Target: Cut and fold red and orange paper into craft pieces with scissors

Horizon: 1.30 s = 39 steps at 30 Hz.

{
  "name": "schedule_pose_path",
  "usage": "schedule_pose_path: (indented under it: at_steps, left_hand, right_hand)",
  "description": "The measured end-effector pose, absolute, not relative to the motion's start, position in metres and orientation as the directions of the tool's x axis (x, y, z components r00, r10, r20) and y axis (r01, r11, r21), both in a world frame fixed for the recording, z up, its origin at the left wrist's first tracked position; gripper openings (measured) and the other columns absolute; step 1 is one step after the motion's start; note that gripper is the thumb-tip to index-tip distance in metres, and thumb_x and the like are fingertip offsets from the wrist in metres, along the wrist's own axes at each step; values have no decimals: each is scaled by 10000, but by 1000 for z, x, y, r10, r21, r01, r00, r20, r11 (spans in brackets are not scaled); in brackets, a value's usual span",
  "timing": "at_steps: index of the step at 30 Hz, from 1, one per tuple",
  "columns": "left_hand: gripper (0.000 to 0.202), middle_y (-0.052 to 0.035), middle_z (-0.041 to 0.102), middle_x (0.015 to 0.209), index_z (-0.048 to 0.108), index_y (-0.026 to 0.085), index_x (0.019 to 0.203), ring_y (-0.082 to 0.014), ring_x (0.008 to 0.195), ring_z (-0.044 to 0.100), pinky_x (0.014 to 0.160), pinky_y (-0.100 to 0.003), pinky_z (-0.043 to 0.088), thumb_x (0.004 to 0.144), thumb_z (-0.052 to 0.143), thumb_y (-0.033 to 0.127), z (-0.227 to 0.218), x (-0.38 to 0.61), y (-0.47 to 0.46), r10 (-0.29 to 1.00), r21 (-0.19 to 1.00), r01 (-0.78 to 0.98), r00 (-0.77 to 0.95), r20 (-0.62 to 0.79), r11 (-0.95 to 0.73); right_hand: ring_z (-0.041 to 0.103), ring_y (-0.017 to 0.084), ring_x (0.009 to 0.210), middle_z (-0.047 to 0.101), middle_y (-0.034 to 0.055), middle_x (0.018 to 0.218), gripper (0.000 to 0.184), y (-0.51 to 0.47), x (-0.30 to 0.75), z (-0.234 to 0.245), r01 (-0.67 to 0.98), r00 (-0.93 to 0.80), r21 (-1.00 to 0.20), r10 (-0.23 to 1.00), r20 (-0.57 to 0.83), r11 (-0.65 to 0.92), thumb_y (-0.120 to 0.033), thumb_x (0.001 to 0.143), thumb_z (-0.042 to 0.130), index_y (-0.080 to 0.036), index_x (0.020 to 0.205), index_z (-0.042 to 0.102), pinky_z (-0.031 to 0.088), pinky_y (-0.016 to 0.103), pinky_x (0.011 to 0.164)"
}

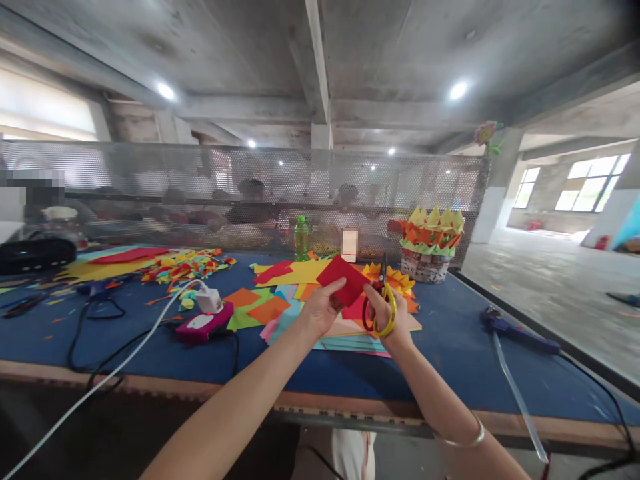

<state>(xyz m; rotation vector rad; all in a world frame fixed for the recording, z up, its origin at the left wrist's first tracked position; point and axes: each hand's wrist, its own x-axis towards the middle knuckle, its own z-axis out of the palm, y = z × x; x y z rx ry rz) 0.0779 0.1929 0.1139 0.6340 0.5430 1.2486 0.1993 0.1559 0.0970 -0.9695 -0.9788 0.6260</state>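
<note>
My left hand (320,308) pinches a red sheet of paper (344,280) and holds it up over the table. My right hand (384,312) grips scissors (382,303) with yellow and red handles, blades pointing up beside the red sheet's right edge. Below both hands lies a pile of coloured paper sheets (280,303) in orange, yellow, green, pink and light blue on the blue table top (450,333).
A woven basket of folded paper shapes (431,243) stands at the back right. A green bottle (301,238), a power strip with white charger (205,317), cables (100,347), paper scraps (185,265) and a glue gun (515,331) lie around. Mesh fence (250,193) behind, people beyond.
</note>
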Motion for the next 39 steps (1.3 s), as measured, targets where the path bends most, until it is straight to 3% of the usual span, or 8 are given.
schedule_pose_path:
  at_steps: [5,10,13,18,23,34,39]
  left_hand:
    - [64,-63,763,799,714,105,860,-142,681,714,620,-223,572,817,669,88,116,75,190,970,711,-672,234,-62,208]
    - [117,-52,735,699,719,106,858,-111,465,631,360,-176,460,759,763,148,115,68,191,954,744,-605,255,-155,283]
    - [114,-58,717,660,714,88,816,-101,403,592,315,-167,441,736,784,127,115,65,192,943,739,-592,272,-191,321]
    - [123,-11,698,650,676,106,708,-86,509,652,520,-156,584,771,710,7,119,68,190,961,682,-680,237,-144,270]
    - [158,-41,729,720,689,95,729,-117,642,708,632,-183,617,810,639,-31,119,69,188,971,645,-731,228,-78,223]
    - [139,-47,742,772,674,107,726,-134,700,713,771,-293,635,810,661,-3,117,68,191,976,650,-743,219,11,160]
    - [47,-63,752,852,682,119,788,-158,794,723,836,-328,621,816,720,118,117,66,191,971,694,-711,229,77,113]
  right_hand:
    - [350,79,370,428,-80,399,319,158,199,97,-23,426,-893,813,398,449,-462,717,705,-203,651,532,261,210,369]
    - [350,77,369,434,-78,395,334,160,201,95,-23,449,-892,802,394,451,-458,706,713,-206,623,510,261,207,368]
    - [355,84,355,440,-82,388,307,161,202,94,-30,461,-896,802,380,443,-450,698,715,-205,651,536,262,207,353]
    - [370,93,330,460,-83,386,315,163,202,92,-35,459,-900,807,372,434,-467,658,734,-204,672,561,277,217,338]
    - [362,82,336,448,-87,382,299,165,202,89,-21,442,-901,813,380,432,-436,667,739,-199,663,557,262,205,345]
    - [365,84,336,454,-84,379,316,167,205,86,2,425,-906,820,383,423,-429,701,724,-211,607,516,273,210,350]
    - [356,81,341,445,-82,374,313,166,205,87,-8,434,-911,822,369,412,-409,692,726,-211,590,506,248,210,349]
